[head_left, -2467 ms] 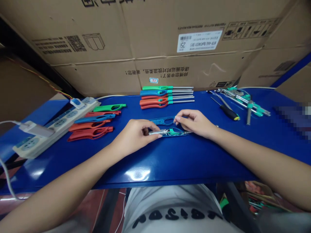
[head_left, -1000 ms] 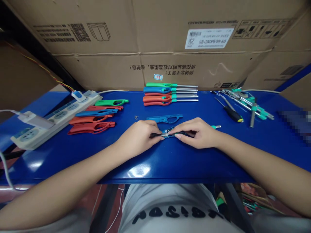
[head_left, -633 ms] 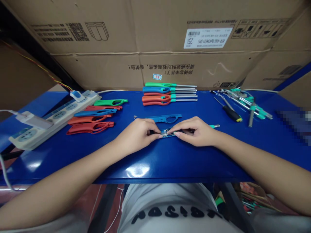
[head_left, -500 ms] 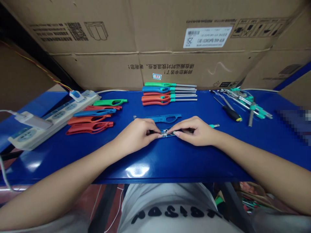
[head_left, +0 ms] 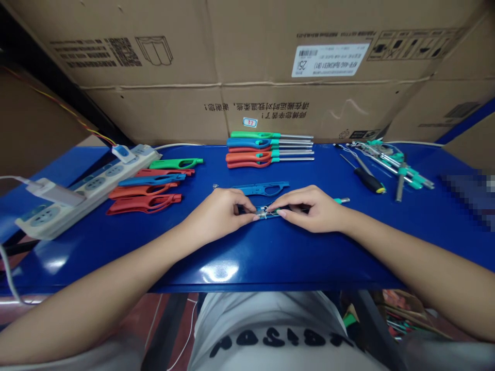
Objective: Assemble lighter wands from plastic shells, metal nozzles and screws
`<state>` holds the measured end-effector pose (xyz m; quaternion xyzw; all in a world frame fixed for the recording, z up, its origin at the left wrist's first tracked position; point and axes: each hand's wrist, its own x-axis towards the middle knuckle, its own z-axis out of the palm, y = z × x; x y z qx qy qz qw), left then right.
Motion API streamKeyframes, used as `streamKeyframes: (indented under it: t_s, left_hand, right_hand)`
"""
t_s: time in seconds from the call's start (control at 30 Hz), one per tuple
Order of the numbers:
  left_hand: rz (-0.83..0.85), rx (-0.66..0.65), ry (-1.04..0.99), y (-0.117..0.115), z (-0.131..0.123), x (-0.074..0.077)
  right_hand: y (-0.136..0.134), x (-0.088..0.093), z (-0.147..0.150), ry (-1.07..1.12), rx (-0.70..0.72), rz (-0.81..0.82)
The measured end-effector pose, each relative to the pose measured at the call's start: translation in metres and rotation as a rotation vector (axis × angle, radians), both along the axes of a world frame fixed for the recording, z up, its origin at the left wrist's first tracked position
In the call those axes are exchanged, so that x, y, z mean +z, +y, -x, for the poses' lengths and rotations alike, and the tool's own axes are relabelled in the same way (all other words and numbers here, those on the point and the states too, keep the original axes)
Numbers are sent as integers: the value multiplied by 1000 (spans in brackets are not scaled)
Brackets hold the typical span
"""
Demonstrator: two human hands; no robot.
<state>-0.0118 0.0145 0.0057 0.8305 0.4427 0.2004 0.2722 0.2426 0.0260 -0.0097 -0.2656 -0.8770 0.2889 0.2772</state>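
A partly assembled blue stick lighter (head_left: 263, 213) lies low over the table between my hands, with a clear part and thin white wire showing in its open body. My left hand (head_left: 222, 211) pinches its left end between thumb and fingers. My right hand (head_left: 311, 210) is closed over its middle, fingertips at the wire; exactly what they pinch is hidden. Past the right hand sticks out the teal collar and metal tube (head_left: 342, 200). Just behind lies a loose blue handle shell (head_left: 266, 188), with small metal bits (head_left: 215, 186) at its left end.
Finished stick lighters (head_left: 251, 149) are stacked at the back. Coloured handle shells (head_left: 145, 204) lie left, beside a white power strip (head_left: 93, 183). To the right are a screwdriver (head_left: 369, 181) and a pile of metal tubes with teal collars (head_left: 390, 159). A cardboard sheet (head_left: 174, 113) stands behind.
Both hands stay almost in place on the lighter. The right fingertips have shifted very slightly at the wire. The other things lie as before.
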Motion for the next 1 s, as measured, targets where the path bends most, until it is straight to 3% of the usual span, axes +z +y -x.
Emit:
streamKeyframes:
  t_s: [0.17, 0.37, 0.73, 0.9, 1.0]
  left_hand:
    - [-6, -1, 7, 0, 0, 0]
    - [-25, -2, 10, -1, -1, 1]
    - [-56, -17, 68, -3, 0, 3]
    - [-249, -43, 193, -6, 1, 8]
    - [-356, -171, 181, -8, 0, 9]
  right_hand:
    - [4, 6, -6, -2, -40, -97]
    - [5, 13, -13, -186, 32, -51]
    - [8, 11, -16, -190, 52, 3]
    - [10, 11, -15, -187, 50, 4]
    - [10, 9, -14, -178, 45, 6]
